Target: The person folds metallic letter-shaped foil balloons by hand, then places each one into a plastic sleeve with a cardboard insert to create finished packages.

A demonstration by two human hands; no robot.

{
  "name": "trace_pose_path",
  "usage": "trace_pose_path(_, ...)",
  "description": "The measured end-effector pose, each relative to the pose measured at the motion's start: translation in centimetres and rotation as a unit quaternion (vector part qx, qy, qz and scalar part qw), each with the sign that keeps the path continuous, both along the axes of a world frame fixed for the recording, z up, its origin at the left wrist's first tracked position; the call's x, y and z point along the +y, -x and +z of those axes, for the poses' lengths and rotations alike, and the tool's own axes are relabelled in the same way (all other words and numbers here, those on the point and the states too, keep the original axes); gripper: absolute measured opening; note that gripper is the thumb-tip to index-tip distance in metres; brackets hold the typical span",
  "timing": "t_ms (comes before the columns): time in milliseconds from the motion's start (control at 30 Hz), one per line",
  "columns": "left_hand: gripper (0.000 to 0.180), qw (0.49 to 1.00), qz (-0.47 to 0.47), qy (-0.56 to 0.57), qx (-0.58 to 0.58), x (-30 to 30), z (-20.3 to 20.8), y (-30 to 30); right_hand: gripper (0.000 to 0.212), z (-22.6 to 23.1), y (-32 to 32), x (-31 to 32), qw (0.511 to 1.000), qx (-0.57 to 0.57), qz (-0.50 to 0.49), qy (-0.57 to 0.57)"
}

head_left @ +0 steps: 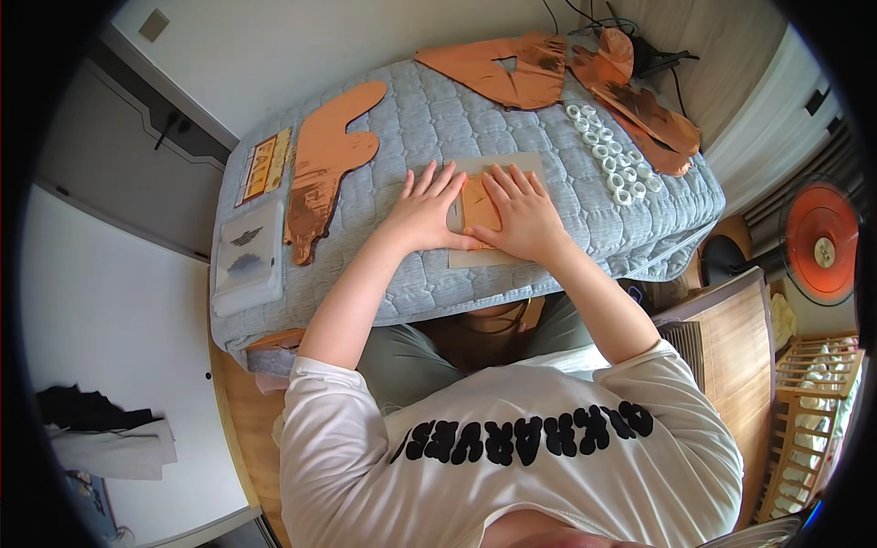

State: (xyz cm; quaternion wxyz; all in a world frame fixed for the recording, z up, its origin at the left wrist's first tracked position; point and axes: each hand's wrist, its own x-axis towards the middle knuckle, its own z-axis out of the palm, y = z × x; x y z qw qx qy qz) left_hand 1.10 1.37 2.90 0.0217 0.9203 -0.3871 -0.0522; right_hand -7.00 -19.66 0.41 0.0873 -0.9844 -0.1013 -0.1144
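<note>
Both my hands lie flat on a grey board (pixel 473 259) at the near side of a quilted mattress. Between them shows an orange, copper-coloured piece (pixel 478 208), partly covered by my fingers and thumbs. My left hand (pixel 423 210) presses on the board's left part with fingers spread. My right hand (pixel 523 212) rests over the right part of the orange piece, its fingers stretched forward. The two thumbs come close together near the board's front edge. Neither hand grips anything.
Flat copper-coloured foil shapes lie at the left (pixel 331 142), at the back (pixel 512 87) and at the back right. Several white rings (pixel 607 151) stand in rows at the right. A clear plastic case (pixel 248 256) and a yellow packet (pixel 265 169) sit far left. An orange fan (pixel 822 242) is beyond.
</note>
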Motion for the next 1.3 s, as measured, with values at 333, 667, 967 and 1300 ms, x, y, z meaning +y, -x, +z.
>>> trace_pose_path(333,0.152,0.999,-0.013,-0.017,0.044,0.1,0.4,-0.5,0.107,0.7,0.2,0.1,1.000,-0.010,0.003,-0.020)
trace_pose_path(667,0.090,0.976,0.094,0.176,-0.088,10.0,1.2,1.6,0.106,0.5,0.3,0.3,0.999,-0.024,-0.006,-0.032)
trace_pose_path(967,0.031,0.823,0.474,0.158,-0.272,38.3,0.8,2.5,0.099,1.4,0.7,0.8,0.999,-0.030,0.016,-0.029)
trace_pose_path(1300,0.038,0.844,0.519,0.096,-0.091,35.9,2.7,2.0,0.097,1.5,0.6,0.6,1.000,-0.025,-0.006,-0.016)
